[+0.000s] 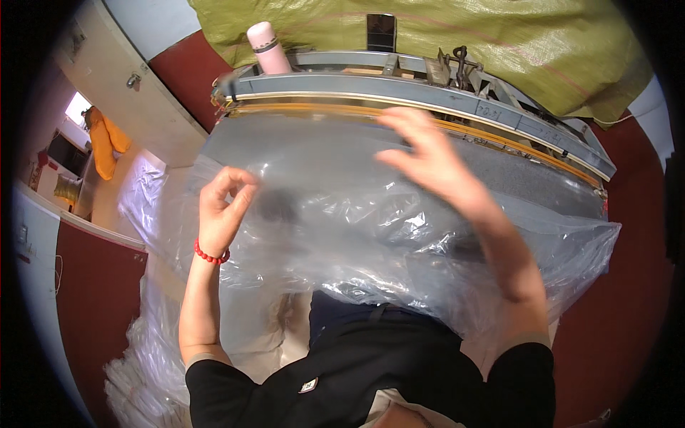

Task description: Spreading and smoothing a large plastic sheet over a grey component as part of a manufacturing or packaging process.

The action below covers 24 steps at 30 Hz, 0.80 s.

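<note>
A wide sheet of clear plastic film (357,207) lies over the grey bed of a long metal machine and hangs down in shiny folds towards my body. My left hand (225,203), with a red bead bracelet at its wrist, is closed in a pinch at the film's left part, thumb against fingertips. Just what part of the film lies between those fingers is hard to see. Over the far right part of the film hovers my right hand (428,153), smeared by motion, its thumb and fingers apart. Nothing shows in it.
Along the far side runs a metal beam (342,87) with orange strips. A pink bottle (268,50), a dark phone-like slab (381,33) and a metal clamp (461,68) are behind it. More film (146,357) is heaped at lower left, below an open door (128,78).
</note>
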Available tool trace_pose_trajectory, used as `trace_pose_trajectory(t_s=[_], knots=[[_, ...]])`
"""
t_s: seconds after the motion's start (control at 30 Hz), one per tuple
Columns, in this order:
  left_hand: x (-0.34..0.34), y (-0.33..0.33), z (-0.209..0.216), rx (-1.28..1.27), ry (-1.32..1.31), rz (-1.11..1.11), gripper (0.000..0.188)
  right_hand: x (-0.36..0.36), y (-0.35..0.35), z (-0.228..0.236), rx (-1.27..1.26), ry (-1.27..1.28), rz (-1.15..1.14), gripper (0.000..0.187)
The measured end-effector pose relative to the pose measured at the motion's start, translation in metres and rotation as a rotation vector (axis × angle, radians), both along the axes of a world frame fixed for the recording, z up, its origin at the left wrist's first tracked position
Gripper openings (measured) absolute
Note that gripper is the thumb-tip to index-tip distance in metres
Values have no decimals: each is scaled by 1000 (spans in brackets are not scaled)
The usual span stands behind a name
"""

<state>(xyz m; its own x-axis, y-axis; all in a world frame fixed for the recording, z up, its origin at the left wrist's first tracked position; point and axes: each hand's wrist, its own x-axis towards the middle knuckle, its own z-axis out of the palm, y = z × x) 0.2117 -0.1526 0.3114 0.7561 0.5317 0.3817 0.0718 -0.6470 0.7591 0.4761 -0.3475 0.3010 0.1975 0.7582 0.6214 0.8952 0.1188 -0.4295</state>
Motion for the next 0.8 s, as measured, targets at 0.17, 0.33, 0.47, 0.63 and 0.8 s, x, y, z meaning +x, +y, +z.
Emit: trace_pose_trajectory(t_s=[0.17, 0.33, 0.47, 0.63, 0.8], knots=[[-14, -22, 18, 235, 2, 19, 12, -32, 69, -36, -415, 507, 300, 23], [-54, 2, -43, -89, 627, -257, 15, 32, -16, -87, -260, 649, 13, 16], [-69, -28, -129, -62, 784, -496, 16, 111, -204, -88, -133, 546, -803, 15], [-83, 5, -166, 264, 1122, -517, 20, 145, -527, -81, 126, 313, -1461, 28], [-118, 173, -114, 494, 1308, -12, 24, 118, -665, -55, 111, 265, -1990, 43]])
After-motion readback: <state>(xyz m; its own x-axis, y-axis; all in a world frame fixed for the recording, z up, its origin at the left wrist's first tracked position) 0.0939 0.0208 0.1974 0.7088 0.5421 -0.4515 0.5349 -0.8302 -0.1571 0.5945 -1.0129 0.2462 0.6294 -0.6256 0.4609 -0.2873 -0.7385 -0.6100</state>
